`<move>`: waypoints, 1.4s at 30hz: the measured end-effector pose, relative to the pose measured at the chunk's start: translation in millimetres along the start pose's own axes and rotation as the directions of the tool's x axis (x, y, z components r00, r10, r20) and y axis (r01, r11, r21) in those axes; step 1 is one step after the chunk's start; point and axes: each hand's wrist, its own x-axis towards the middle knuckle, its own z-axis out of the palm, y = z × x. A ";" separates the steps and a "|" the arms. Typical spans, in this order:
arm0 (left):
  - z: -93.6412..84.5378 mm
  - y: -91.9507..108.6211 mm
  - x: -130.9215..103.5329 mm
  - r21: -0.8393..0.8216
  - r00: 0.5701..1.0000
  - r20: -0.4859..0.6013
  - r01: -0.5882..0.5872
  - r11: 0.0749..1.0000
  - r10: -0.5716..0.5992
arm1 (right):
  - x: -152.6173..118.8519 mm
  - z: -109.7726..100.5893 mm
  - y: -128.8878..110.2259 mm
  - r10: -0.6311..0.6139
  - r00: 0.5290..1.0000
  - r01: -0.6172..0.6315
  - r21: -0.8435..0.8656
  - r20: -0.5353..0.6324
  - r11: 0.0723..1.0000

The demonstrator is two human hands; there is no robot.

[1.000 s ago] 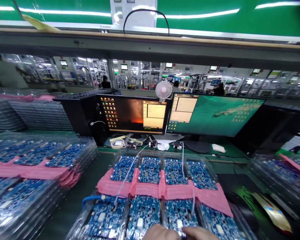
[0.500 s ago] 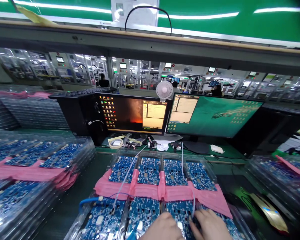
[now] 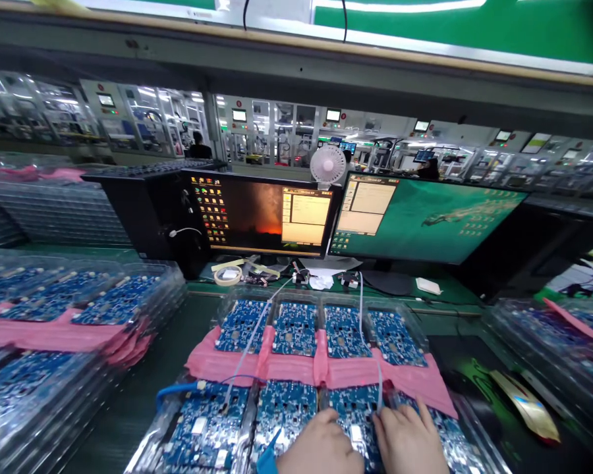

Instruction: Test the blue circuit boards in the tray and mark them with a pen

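Note:
Blue circuit boards [image 3: 286, 411] lie in a clear plastic tray, with a pink strip [image 3: 296, 368] running across the middle. My left hand [image 3: 322, 444], a blue band at its wrist, rests over the front row with its fingers curled; what it may hold is hidden. My right hand [image 3: 410, 438] is closed around the lower end of a white cable [image 3: 379, 388] at the third front board. A second white cable [image 3: 250, 342] reaches the leftmost front board, where a blue cable [image 3: 178, 388] also lies.
Two monitors [image 3: 267, 220] and a small fan [image 3: 327, 164] stand behind the tray. Stacked board trays [image 3: 153, 296] are at left, others at right. A mouse pad [image 3: 504, 368] with a gold-coloured object [image 3: 526, 408] lies right. People sit far back.
The view has tilted slightly downward. My right hand has shifted slightly, its fingers now closer around the white cable's end. My left hand stays over the front boards.

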 end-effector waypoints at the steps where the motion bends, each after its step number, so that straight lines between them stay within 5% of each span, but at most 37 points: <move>1: 0.0 0.4 0.0 0.005 1.000 0.001 0.004 1.000 -0.004 | 0.3 -0.7 -0.3 -0.007 1.000 0.007 -0.006 -0.009 1.000; 8: 2.1 5.0 1.1 0.001 0.999 0.000 0.037 0.999 -0.037 | 3.1 -6.1 -2.1 0.001 1.000 -0.001 0.003 0.023 1.000; 14: -11.8 5.1 2.9 -0.079 0.986 0.154 0.072 0.994 -0.059 | 5.0 -14.3 -2.2 0.080 0.997 -0.078 0.124 -0.016 0.989; 21: -23.2 4.3 5.3 -0.118 0.975 0.209 0.108 0.987 -0.082 | 80.0 -38.4 36.5 0.047 0.980 -0.017 0.154 -0.192 0.988; 26: -21.2 3.4 2.3 -0.121 0.976 0.201 0.114 0.986 -0.088 | 127.1 8.8 61.4 0.049 0.991 -0.025 0.195 -0.121 0.980; 31: -15.8 1.5 0.6 -0.144 0.981 0.191 0.072 0.987 -0.043 | 130.9 53.7 77.6 0.047 0.999 -0.045 0.214 -0.006 0.976; 42: -21.7 1.9 1.2 -0.238 0.973 0.213 0.138 0.962 -0.087 | 127.2 65.5 90.4 0.037 0.997 -0.050 0.230 0.060 0.972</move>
